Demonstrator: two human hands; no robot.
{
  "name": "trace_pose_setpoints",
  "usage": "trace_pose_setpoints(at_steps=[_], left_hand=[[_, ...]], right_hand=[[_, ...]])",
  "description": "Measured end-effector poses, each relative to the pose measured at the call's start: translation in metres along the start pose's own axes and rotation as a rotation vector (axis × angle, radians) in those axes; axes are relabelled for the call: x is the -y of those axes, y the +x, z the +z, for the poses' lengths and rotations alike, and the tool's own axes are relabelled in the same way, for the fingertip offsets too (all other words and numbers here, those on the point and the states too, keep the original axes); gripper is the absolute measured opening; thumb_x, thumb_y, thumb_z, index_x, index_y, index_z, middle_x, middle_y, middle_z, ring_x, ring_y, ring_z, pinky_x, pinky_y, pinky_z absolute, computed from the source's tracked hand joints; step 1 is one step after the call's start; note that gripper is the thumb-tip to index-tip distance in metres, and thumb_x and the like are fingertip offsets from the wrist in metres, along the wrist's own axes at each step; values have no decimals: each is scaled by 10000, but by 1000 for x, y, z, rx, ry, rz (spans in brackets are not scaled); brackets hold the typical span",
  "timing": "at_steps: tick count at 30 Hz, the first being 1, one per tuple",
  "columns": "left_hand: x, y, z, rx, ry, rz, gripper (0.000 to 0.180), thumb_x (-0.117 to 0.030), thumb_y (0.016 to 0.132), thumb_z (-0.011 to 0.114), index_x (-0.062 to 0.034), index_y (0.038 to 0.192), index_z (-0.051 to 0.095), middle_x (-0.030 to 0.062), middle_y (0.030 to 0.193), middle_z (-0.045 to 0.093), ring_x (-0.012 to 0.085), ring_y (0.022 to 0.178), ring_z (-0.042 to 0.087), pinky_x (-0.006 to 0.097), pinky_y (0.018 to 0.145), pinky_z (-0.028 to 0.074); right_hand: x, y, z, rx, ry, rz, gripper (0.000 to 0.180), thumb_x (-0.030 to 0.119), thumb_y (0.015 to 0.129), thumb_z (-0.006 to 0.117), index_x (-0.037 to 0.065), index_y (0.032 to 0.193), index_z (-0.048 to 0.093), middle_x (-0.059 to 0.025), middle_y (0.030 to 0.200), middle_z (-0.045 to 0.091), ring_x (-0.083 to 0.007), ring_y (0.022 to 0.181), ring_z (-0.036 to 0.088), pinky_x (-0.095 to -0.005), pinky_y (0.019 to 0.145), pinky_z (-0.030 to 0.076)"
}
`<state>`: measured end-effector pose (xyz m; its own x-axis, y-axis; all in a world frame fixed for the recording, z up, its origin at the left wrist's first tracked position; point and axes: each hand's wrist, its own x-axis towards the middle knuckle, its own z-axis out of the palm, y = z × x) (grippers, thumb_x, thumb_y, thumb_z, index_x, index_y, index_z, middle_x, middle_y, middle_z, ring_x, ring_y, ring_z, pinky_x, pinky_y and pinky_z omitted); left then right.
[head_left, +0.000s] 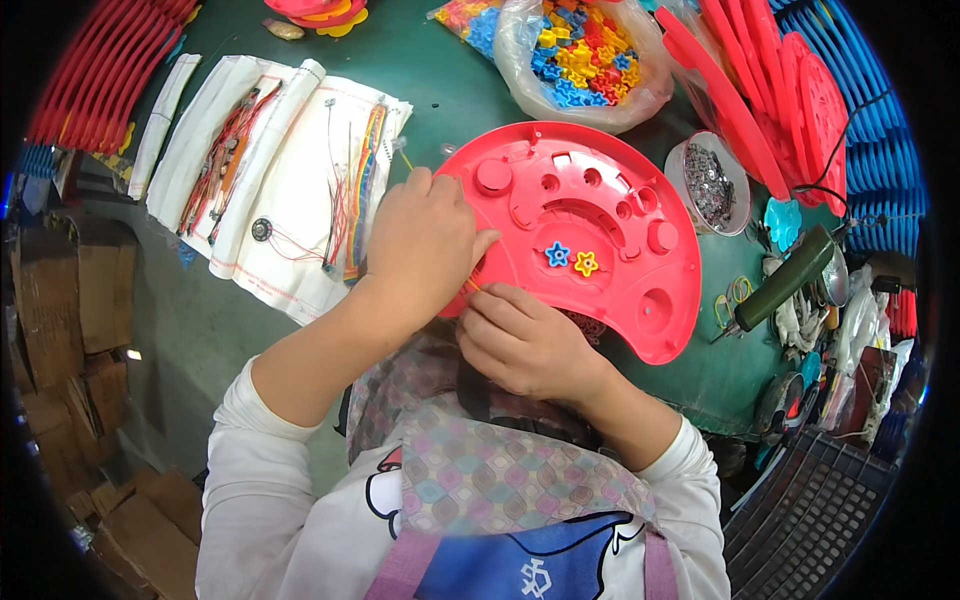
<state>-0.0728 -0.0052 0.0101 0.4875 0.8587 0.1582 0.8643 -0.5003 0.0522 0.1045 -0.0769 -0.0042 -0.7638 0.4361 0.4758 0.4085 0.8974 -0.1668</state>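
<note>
A red curved plastic shell (600, 195) lies on the green table in front of me, its inner side with round posts and holes facing up. Near its middle sit a blue star piece (557, 254) and a yellow star piece (586, 263). At the shell's left edge my left hand (422, 245) is closed, and a thin yellow wire (404, 157) sticks out above its knuckles. Just below, my right hand (520, 338) is closed in a pinch at the shell's lower left edge. A short yellow-orange strand shows between the two hands; their fingertips are partly hidden.
White cloth (290, 180) with bundled wires and a small round speaker (262, 229) lies left. A bag of colourful star pieces (585, 60) stands behind the shell. Right are a bowl of screws (708, 183), stacked red parts (760, 80), a green electric screwdriver (785, 280) and a dark crate (810, 515).
</note>
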Motion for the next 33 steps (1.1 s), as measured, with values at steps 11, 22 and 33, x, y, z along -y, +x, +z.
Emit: trace_pose_setpoints(at_steps=[11, 22, 33], left_hand=[[-2, -1, -17, -96, -784, -141, 82, -128, 859, 767, -66, 890, 723, 86, 989, 683, 242, 950, 667, 379, 724, 548], [-43, 24, 6, 11, -984, 131, 149, -41, 880, 737, -18, 989, 638, 124, 921, 686, 272, 825, 698, 365, 723, 561], [-49, 31, 24, -144, -559, 368, 140, -117, 793, 801, -68, 897, 721, 67, 903, 609, 278, 902, 596, 400, 794, 528]], right_hand=[[-3, -11, 5, -9, 379, 144, 387, 94, 759, 731, 23, 1133, 665, -168, 1255, 617, -384, 1231, 605, -517, 1099, 478], [-19, -117, -87, -762, -339, 667, 328, 28, 928, 653, 2, 1255, 637, -168, 1210, 648, -312, 1142, 618, -475, 1031, 485], [-81, -225, -129, -983, 269, 1232, 383, 371, 1098, 534, 3, 1202, 558, -129, 960, 693, -171, 694, 688, -308, 614, 576]])
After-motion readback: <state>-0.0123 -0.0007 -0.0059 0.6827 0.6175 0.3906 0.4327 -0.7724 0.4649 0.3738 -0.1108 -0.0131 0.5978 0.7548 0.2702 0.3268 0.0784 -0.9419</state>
